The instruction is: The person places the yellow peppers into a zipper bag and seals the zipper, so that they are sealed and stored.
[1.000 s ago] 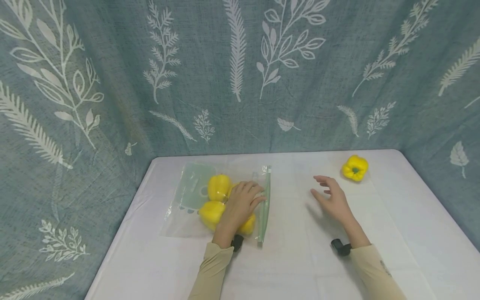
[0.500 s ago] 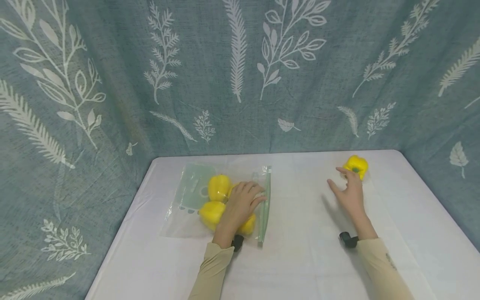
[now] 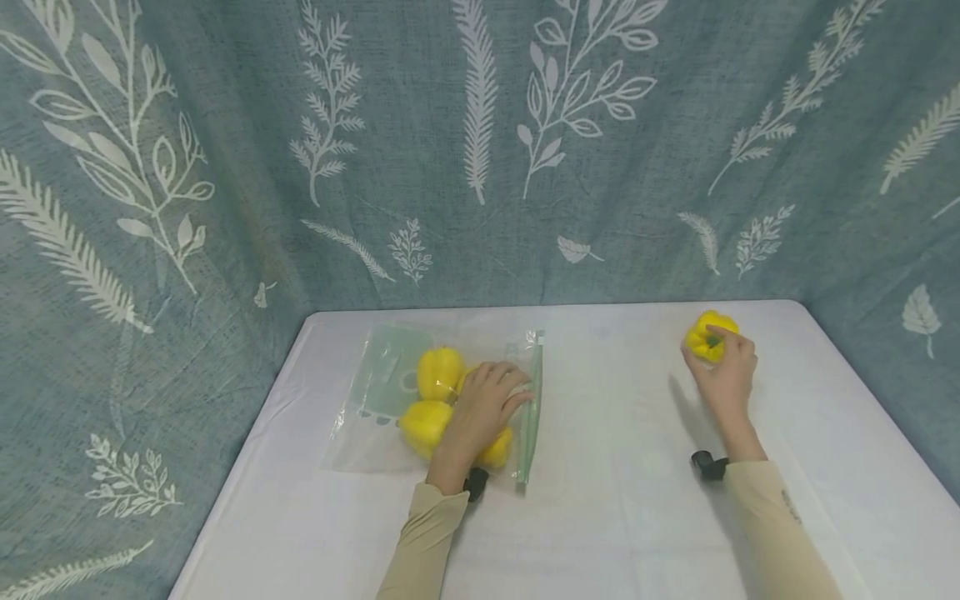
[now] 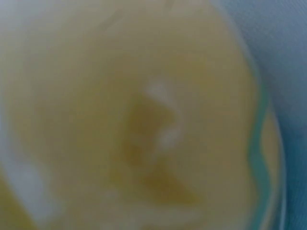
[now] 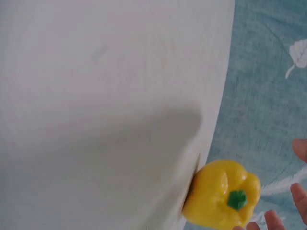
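A clear zip bag (image 3: 386, 375) with a green closure strip lies flat on the left half of the table. Several yellow bell peppers (image 3: 423, 423) are inside it. My left hand (image 3: 483, 408) rests on the bag over the peppers, fingers loosely bent and thumb by the strip. Blurred yellow pepper (image 4: 86, 120) behind plastic fills the left wrist view. At the back right, my right hand (image 3: 733, 375) reaches around a loose yellow bell pepper (image 3: 699, 340) with a green stem. In the right wrist view its fingertips (image 5: 300, 199) are spread beside this pepper (image 5: 211, 201).
A white cloth covers the table (image 3: 600, 517). Behind its back edge hangs a blue-green curtain (image 3: 420, 150) with white leaf prints, which also runs along both sides. Each wrist carries a small black camera (image 3: 708, 467).
My right hand has moved right and away from me, from the open table to the loose pepper, with thumb and fingers now around it. The left hand stays on the bag.
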